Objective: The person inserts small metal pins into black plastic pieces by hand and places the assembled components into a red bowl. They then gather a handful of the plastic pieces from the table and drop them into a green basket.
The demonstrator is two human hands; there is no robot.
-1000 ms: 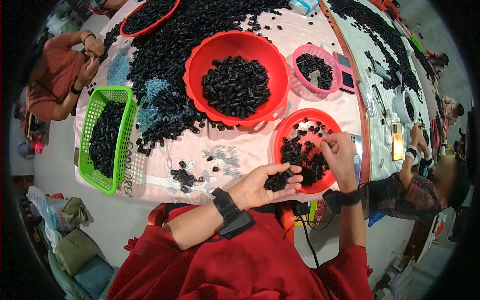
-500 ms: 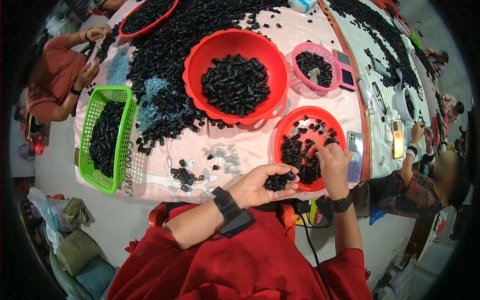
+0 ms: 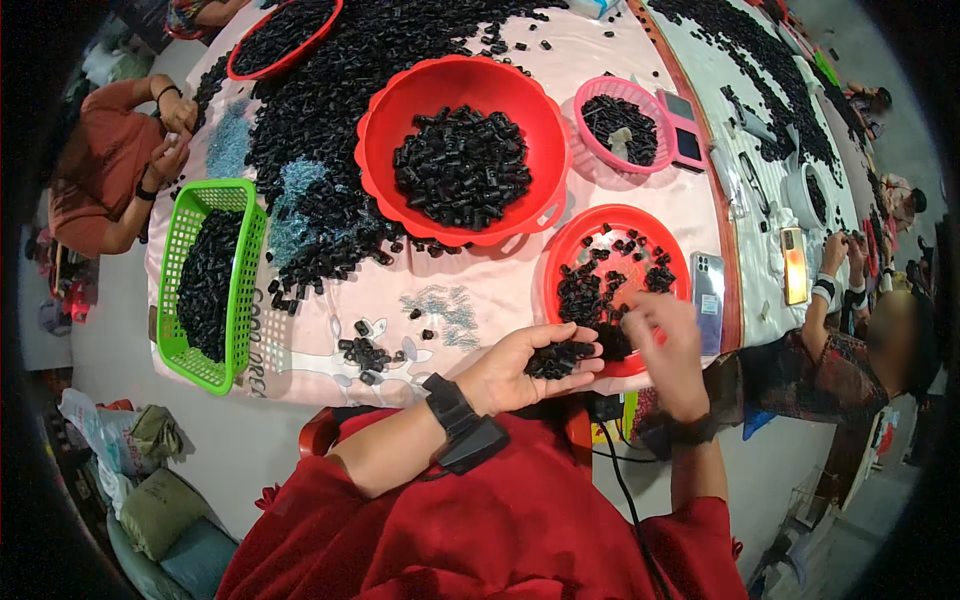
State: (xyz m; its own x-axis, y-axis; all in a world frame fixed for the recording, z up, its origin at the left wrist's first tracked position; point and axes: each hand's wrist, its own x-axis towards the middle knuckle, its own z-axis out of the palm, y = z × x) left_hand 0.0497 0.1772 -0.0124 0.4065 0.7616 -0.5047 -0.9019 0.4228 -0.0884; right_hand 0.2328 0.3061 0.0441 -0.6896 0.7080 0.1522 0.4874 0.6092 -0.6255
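Note:
My left hand [image 3: 505, 372] lies palm up near the table's front edge, its fingers curled around a small heap of short black plastic tubes [image 3: 557, 360]. Just to its right is my right hand [image 3: 672, 350], over the near right side of a shallow red tray [image 3: 617, 212]. Motion smears its fingers, so whether they pinch a piece is unclear. More loose black tubes [image 3: 582, 290] are scattered inside that tray. A few others form a small pile [image 3: 366, 356] on the cloth, left of my left hand.
Behind the tray stands a large red bowl [image 3: 385, 105] of black tubes; a pink basket [image 3: 582, 140] is to its right. A green basket [image 3: 250, 250] sits left. A phone [image 3: 708, 290] lies beside the tray. Other people work on both sides. A cable [image 3: 618, 480] hangs near me.
My right hand has drawn back slightly toward me from the tubes in the tray. My left hand stays nearly in place, still cupping its tubes. The view has shifted a little.

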